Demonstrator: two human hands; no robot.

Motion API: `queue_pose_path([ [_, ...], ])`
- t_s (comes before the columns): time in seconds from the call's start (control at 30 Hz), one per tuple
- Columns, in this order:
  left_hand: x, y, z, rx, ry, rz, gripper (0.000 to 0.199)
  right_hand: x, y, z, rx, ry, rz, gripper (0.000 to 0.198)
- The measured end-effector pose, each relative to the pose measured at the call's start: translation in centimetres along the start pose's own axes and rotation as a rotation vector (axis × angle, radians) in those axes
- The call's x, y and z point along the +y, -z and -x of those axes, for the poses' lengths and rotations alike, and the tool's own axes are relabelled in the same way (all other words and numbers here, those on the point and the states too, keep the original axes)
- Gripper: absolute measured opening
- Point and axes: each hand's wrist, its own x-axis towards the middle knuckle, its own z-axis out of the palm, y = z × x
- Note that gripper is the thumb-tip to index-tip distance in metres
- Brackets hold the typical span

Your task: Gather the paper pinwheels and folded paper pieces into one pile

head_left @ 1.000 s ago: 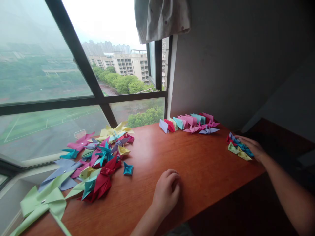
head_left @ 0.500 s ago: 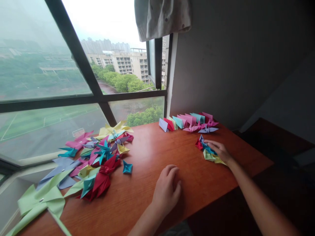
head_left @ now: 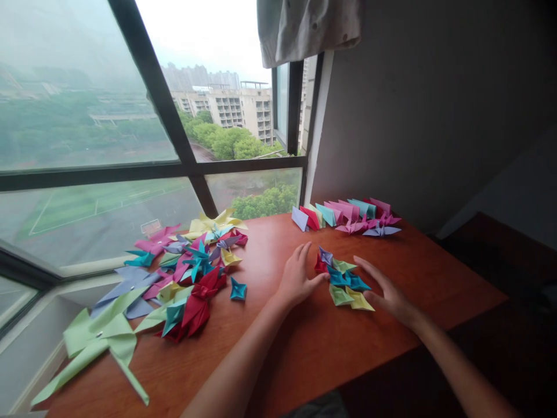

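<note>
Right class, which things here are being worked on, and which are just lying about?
In hand:
- small paper cluster, between both hands
- left hand, touching it
- right hand, beside it

Lying about:
- big origami pile by the window
- folded row by the wall
- green pinwheel
- small teal piece

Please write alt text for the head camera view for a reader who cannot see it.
Both hands, left hand and right hand, flank a small cluster of folded paper pieces on a wooden table by a window, with a bigger origami pile left.
</note>
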Motion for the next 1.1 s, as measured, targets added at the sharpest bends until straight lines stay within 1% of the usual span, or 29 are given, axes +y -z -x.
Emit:
queue_pose_path([
  [0.1,0.0,-0.6,-1.7,-0.023,0.001,-0.075,0.067,1.2,1.3,3.3,-0.065,0.025,0.23,0.095],
  [0.2,0.4,-1.8,-3.2,-0.042,-0.039,-0.078,0.053,1.6,0.9,4.6,-0.077,0.045,0.444,0.102],
  [0.3,1.0,-3.1,-4.0,-0.058,-0.061,-0.049,0.037,1.4,-0.8,3.4,-0.034,0.094,0.527,0.097],
  [0.4,1.5,-4.1,-3.7,-0.044,-0.061,-0.015,0.025,0.7,-2.8,1.0,0.003,0.15,0.495,0.086],
  [0.5,1.8,-4.5,-2.8,0.036,-0.015,0.021,0.022,-0.1,-4.2,-1.1,0.034,0.195,0.425,0.075],
  [0.6,1.7,-3.9,-1.8,0.166,0.078,0.039,0.025,-1.0,-5.5,-2.3,0.061,0.234,0.344,0.064],
  [0.67,1.4,-2.7,-1.3,0.245,0.138,0.036,0.026,-1.6,-6.8,-2.9,0.094,0.241,0.274,0.058],
  [0.73,1.0,-0.7,-0.8,0.303,0.184,0.02,0.026,-2.4,-8.9,-3.9,0.138,0.231,0.183,0.055],
  [0.8,0.7,2.1,-0.2,0.345,0.215,-0.01,0.025,-3.7,-11.7,-5.2,0.177,0.212,0.068,0.055],
  [0.9,0.6,6.9,1.2,0.414,0.242,-0.101,0.023,-6.7,-16.7,-7.9,0.179,0.175,-0.152,0.059],
  [0.97,1.0,9.9,2.2,0.496,0.209,-0.343,0.022,-9.0,-19.6,-9.6,0.088,0.139,-0.337,0.067],
  [1.0,1.3,11.1,2.7,0.541,0.185,-0.42,0.021,-10.2,-20.7,-10.3,-0.002,0.129,-0.47,0.07],
  [1.07,2.2,12.5,3.5,0.647,0.165,-0.494,0.022,-12.2,-22.1,-11.2,-0.169,0.122,-0.731,0.072],
  [1.1,2.7,12.8,3.7,0.684,0.148,-0.507,0.022,-12.9,-22.3,-11.5,-0.218,0.119,-0.828,0.071],
])
